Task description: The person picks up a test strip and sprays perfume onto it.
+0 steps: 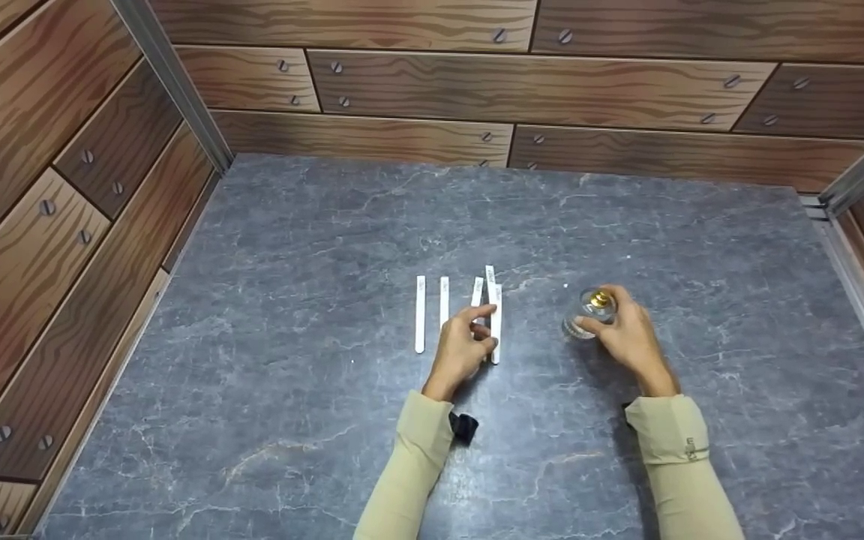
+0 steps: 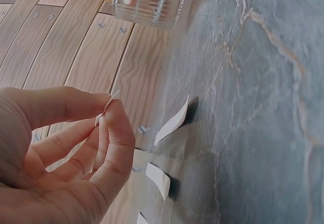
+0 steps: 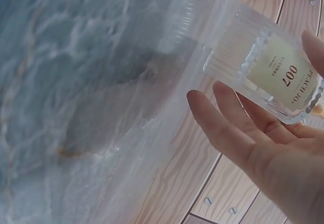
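Left hand (image 1: 466, 349): it pinches a white strip (image 2: 115, 95) between the thumb and a finger; how many strips are in this pinch, I cannot tell. The other fingers are bent loosely. Probably such a fine hold is chosen because the strip is thin and light.
Right hand (image 1: 631, 337): it grips the glass bottle (image 3: 253, 47) from the sides, with thumb and fingers around the body. I suppose this way leaves the gold top (image 1: 599, 299) free.
Bottle position: to the right of the strips, well apart from them and roughly upright. Whether its base touches the worktop (image 1: 289, 420) is not clear.
Bottle label (image 3: 283, 72): it faces the right wrist camera and shows "007".
Other strips (image 1: 420, 315): they lie side by side; two at the left have a gap between them, while at the right the ends are close together near the left hand. Perhaps the gaps make each one easy to pick up separately.
Dark marks (image 1: 421, 285): small, at the far ends of the strips, facing up, likely so that they can be read.
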Tool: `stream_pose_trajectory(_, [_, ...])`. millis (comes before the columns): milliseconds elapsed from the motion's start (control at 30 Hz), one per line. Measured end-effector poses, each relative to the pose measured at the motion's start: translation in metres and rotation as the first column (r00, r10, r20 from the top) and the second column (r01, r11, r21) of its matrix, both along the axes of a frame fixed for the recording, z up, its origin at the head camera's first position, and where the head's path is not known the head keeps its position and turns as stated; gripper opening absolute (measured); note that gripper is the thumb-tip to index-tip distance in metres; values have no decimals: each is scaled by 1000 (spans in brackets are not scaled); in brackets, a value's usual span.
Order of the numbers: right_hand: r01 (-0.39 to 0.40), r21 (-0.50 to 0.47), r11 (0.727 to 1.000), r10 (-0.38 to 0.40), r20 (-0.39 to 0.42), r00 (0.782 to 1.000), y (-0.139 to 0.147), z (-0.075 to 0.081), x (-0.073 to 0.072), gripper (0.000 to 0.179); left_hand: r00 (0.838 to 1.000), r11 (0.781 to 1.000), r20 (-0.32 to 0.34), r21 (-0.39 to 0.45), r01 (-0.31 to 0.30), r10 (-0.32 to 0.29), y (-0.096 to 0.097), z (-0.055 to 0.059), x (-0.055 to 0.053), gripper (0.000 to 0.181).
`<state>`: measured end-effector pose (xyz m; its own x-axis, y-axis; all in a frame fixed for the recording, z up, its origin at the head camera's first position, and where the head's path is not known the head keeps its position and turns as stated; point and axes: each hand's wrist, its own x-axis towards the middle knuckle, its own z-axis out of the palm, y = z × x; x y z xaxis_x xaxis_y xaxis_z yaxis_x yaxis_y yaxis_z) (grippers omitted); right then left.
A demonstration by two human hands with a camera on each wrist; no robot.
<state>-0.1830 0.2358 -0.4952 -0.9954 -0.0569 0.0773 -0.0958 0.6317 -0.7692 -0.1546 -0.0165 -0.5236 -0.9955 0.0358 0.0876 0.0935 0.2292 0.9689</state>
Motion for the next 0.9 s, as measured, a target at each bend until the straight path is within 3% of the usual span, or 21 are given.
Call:
stream_pose_trajectory(333, [24,-70,997,-22,25,999,-5,5,3,53,1000,1000,13,-17,-3,3,-1,-1,1,50])
stream_pose_trajectory(600, [47,-155,987,-42,37,998,-7,7,5,52,1000,1000,9,21,5,-5,0,0,3,50])
stream_pose_trajectory(900, [95,-325,941,-79,61,995,-12,8,11,59,1000,999,15,40,14,-14,1,4,5,50])
